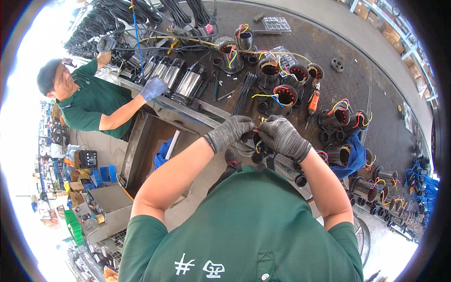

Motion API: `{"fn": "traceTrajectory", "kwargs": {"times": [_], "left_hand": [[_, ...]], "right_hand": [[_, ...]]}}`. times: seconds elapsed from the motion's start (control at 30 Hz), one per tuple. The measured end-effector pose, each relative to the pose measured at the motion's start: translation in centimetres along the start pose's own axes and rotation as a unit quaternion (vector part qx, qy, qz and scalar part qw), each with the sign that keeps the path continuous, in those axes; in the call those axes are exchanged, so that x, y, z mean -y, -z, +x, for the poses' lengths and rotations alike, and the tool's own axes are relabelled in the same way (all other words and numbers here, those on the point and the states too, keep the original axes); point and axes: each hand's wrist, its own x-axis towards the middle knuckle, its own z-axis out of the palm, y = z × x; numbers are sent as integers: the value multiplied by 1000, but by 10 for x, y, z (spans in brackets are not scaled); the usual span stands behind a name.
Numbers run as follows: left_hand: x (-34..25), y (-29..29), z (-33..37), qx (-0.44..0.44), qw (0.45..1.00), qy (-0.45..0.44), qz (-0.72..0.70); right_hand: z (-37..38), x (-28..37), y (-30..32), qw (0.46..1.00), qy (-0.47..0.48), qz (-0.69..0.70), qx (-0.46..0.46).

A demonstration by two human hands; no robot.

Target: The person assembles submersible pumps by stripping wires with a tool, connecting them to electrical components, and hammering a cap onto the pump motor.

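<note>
The grip of the left hand (229, 133) and that of the right hand (284, 137), both gloved in grey, are pinched on thin coloured wires (256, 131) between them, at the near edge of the table (354, 87). Just beyond stands an open black cylinder (285, 97) with coloured leads, with a black cable bundle (244, 91) to its left and an orange-handled screwdriver (313, 102) to its right. Farther left, a co-worker (96, 96) in green touches shiny metal cylinders (190, 82).

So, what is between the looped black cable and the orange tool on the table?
In the head view, an open cylinder and its coloured wires lie between them.
</note>
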Motion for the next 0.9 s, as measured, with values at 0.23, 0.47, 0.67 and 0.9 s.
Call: {"fn": "traceTrajectory", "kwargs": {"times": [0.23, 0.47, 0.67, 0.9], "left_hand": [[-7, 2, -9, 54, 986, 110, -113], [-7, -14, -13, -9, 989, -82, 126], [-27, -21, -30, -127, 746, -347, 554], [6, -14, -11, 28, 980, 111, -162]], "right_hand": [[0, -6, -3, 999, 35, -8, -27], [0, -3, -3, 999, 41, 14, -27], [-3, -5, -2, 998, 30, 32, -38], [1, 2, 4, 999, 32, 21, -15]]}}
